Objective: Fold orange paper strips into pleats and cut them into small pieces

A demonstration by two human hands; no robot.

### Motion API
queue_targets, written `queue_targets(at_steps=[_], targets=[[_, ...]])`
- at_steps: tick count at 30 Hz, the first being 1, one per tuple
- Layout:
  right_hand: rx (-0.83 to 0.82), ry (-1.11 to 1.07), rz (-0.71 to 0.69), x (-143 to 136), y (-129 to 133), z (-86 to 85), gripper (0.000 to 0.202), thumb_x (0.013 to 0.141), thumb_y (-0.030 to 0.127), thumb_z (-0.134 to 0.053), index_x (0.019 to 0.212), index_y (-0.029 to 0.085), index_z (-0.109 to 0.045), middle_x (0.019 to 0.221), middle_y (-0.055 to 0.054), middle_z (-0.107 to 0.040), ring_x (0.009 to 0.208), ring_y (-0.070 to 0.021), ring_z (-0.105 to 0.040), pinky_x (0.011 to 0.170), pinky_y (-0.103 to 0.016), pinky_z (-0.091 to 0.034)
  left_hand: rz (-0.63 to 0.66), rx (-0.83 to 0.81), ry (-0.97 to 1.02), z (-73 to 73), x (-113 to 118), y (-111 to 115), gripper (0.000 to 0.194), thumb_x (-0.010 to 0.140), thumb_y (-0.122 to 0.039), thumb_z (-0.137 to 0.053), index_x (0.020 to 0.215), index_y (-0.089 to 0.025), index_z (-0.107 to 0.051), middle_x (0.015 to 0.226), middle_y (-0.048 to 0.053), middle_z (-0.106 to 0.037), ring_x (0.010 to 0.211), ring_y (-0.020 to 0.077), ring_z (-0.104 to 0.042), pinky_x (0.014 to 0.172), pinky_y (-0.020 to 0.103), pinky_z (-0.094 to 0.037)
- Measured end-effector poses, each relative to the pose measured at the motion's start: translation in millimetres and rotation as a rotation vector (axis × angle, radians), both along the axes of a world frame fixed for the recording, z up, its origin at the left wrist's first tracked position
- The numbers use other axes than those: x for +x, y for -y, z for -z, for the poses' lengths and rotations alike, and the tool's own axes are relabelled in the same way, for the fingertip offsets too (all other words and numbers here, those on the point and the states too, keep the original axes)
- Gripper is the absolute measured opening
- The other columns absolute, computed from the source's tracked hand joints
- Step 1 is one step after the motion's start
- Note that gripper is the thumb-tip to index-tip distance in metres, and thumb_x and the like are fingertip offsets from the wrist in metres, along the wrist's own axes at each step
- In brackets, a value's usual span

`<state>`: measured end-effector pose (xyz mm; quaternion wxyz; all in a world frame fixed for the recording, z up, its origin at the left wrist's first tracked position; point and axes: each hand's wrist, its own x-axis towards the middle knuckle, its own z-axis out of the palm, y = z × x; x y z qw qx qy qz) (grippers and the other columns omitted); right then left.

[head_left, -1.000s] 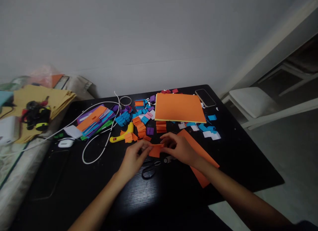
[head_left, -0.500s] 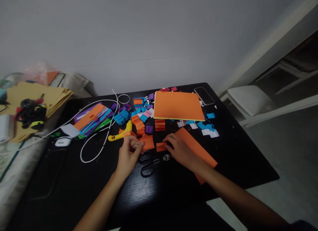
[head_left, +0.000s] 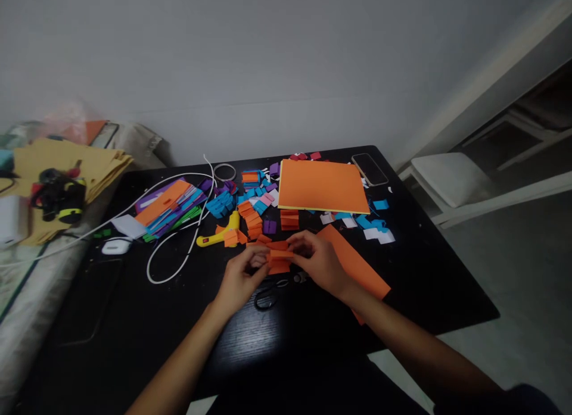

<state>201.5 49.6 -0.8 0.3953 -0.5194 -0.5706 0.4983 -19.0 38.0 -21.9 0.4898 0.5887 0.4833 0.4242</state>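
Note:
Between my two hands is a small folded piece of orange paper (head_left: 280,261), with other orange paper just behind it. My left hand (head_left: 241,276) pinches its left end between thumb and fingers. The right end is gripped by my right hand (head_left: 319,261), its fingers curled down. Black-handled scissors (head_left: 267,297) lie on the table below the paper, partly covered. A yellow glue gun (head_left: 221,233) rests left of my hands, beside small orange folded pieces (head_left: 251,220). Under my right forearm lies a long orange paper strip (head_left: 355,261).
A stack of orange sheets (head_left: 322,187) lies at the back of the black table (head_left: 415,272), near a phone (head_left: 369,169). Blue folded pieces (head_left: 221,205), a white cable (head_left: 154,279), a roll of tape (head_left: 224,172) and coloured strips (head_left: 172,208) spread to the left. A white stool (head_left: 449,180) stands right.
My right hand has brought its orange piece left and up to the piece at my left hand. The two hands are now close together around the paper. The view has shifted slightly.

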Motion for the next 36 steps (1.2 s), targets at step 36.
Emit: queue_targets(at_steps=[36], targets=[[-0.156,-0.060,-0.048,-3,-4,4.8,0.013,0.076,0.025,-0.082,0.085,0.020,-0.073,0.083,-0.002,-0.078,0.079,-0.0201,-0.075,0.076,-0.033,-0.059,0.168,-0.307,0.223,-11.2,7,-3,0.044,0.076,-0.043,-0.092,0.102,-0.019,-0.066,0.075,-0.002,-0.070,0.062,0.0140,-0.068,0.061,0.027,-0.060]])
